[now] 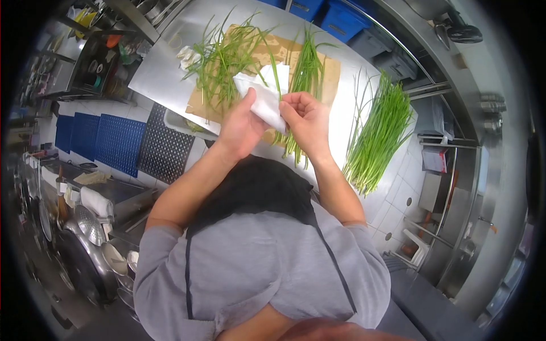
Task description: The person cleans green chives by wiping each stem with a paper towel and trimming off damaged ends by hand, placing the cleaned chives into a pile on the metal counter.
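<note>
My left hand [242, 128] is closed on a folded white paper towel [264, 102], with the thumb on top. Close beside it, my right hand [309, 122] pinches a green chive stalk [277, 71] at the towel's right edge; the stalk runs up and away over the towel. Under both hands lies brown paper [330, 74]. Loose, tangled chives [219, 74] spread over its left part. A straighter bunch of chives [307, 62] lies to the right, partly hidden by my right hand.
A large chive bunch [380, 136] lies at the right of the steel table [162, 62]. Crumpled white paper [187, 57] sits at the left. Blue crates [344, 21] stand beyond the far edge. Blue mats [116, 142] cover the floor at left, near hanging pans and ladles [88, 224].
</note>
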### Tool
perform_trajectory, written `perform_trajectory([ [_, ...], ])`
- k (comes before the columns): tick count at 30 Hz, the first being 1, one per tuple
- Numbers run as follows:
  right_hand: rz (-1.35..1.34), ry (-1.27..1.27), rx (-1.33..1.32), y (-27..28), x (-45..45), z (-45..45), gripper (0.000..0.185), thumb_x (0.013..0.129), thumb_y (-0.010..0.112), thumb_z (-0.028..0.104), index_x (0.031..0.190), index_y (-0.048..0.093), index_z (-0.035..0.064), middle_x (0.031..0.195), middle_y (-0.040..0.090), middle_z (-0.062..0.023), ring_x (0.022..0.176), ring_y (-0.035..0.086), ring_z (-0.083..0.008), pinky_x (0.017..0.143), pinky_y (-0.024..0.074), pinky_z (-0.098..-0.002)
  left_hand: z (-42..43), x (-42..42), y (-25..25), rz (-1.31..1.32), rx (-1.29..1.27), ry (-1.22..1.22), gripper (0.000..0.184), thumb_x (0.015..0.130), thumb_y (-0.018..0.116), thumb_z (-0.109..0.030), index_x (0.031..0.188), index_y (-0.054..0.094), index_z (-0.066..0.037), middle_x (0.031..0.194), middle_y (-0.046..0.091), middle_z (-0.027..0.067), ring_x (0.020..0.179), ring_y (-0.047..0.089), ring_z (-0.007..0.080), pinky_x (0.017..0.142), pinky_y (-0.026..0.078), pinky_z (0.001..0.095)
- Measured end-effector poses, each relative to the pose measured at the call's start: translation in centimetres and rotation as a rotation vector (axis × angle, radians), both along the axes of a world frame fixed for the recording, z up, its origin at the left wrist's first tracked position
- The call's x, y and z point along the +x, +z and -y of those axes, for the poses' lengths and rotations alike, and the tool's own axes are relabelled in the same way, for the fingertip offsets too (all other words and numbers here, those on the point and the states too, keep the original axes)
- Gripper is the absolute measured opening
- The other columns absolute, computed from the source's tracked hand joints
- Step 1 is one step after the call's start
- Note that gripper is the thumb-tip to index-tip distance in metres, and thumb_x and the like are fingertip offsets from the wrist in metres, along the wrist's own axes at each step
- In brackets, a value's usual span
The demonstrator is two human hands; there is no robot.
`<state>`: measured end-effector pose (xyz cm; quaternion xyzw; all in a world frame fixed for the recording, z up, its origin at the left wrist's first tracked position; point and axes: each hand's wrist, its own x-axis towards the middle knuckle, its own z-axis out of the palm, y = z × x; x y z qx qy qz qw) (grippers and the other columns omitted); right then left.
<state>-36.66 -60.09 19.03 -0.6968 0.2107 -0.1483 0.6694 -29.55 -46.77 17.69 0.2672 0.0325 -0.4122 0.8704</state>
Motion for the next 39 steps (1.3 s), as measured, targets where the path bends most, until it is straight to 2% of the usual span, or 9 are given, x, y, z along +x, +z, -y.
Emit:
perform_trajectory([
  [4,-0.046,0.115,-0.025,0.1,-0.5,0.1,0.008,0.089,0.063,0.003,0.093,0.061,-0.0046,0.073,0.063,-0.0028,0.059,0.057,-0.0064,0.051,0.0448,-0.0209,0.7,-0.8,-0.2,0.197,0.190,0.073,0.029,0.099,0.055,-0.019,0.121,0.053,0.000,0.110,0.064,0.0087,0.098,0.064,0.0194,0.086,0.051,0.0354],
  [7,-0.059,0.158,-0.039,-0.8,-0.9,0.5,0.009,0.088,0.063,0.003,0.093,0.061,-0.0047,0.073,0.063,-0.0028,0.059,0.056,-0.0062,0.051,0.0450,-0.0207,0.9,-0.5,-0.5,0.145,0.277,0.133,0.027,0.094,0.060,-0.011,0.117,0.055,0.002,0.106,0.065,0.0097,0.093,0.066,0.0194,0.082,0.053,0.0341],
  [13,-0.135,0.171,0.048,0.4,-2.3,1.7,0.010,0.085,0.066,0.005,0.090,0.064,-0.0042,0.074,0.065,-0.0036,0.059,0.058,-0.0064,0.049,0.0457,-0.0223,0.9,1.7,-0.2,0.120,0.241,0.167,0.033,0.095,0.056,-0.009,0.124,0.049,0.005,0.111,0.063,0.0150,0.097,0.065,0.0257,0.087,0.052,0.0398],
  [22,-0.114,0.243,0.119,2.5,-4.9,5.2,0.008,0.085,0.065,-0.001,0.092,0.065,-0.0054,0.073,0.065,-0.0032,0.057,0.057,-0.0058,0.051,0.0455,-0.0209,-1.0,5.7,-1.1,0.278,0.215,0.075,0.036,0.094,0.058,-0.014,0.125,0.051,0.002,0.106,0.066,0.0143,0.098,0.065,0.0252,0.082,0.053,0.0364],
  [31,-0.133,0.265,0.131,4.2,-5.7,6.7,0.008,0.082,0.066,-0.003,0.090,0.064,-0.0054,0.070,0.063,-0.0039,0.054,0.055,-0.0072,0.049,0.0450,-0.0221,-1.5,6.2,0.7,0.255,0.275,-0.071,0.036,0.091,0.059,-0.012,0.122,0.053,0.004,0.105,0.067,0.0162,0.092,0.067,0.0263,0.079,0.055,0.0376],
  [37,-0.153,0.280,0.133,4.0,-6.4,7.5,0.009,0.082,0.067,-0.003,0.090,0.064,-0.0056,0.071,0.063,-0.0045,0.055,0.056,-0.0076,0.048,0.0452,-0.0221,-1.9,7.7,-0.5,0.258,0.292,-0.002,0.034,0.088,0.061,-0.010,0.118,0.056,0.005,0.104,0.067,0.0154,0.091,0.067,0.0257,0.081,0.056,0.0380],
  [39,-0.149,0.301,0.141,4.0,-6.7,7.9,0.007,0.083,0.066,-0.004,0.090,0.064,-0.0057,0.070,0.063,-0.0047,0.055,0.057,-0.0079,0.048,0.0462,-0.0225,-2.0,7.5,-0.1,0.290,0.366,0.032,0.033,0.085,0.064,-0.006,0.115,0.057,0.007,0.104,0.067,0.0162,0.089,0.068,0.0260,0.077,0.057,0.0377],
])
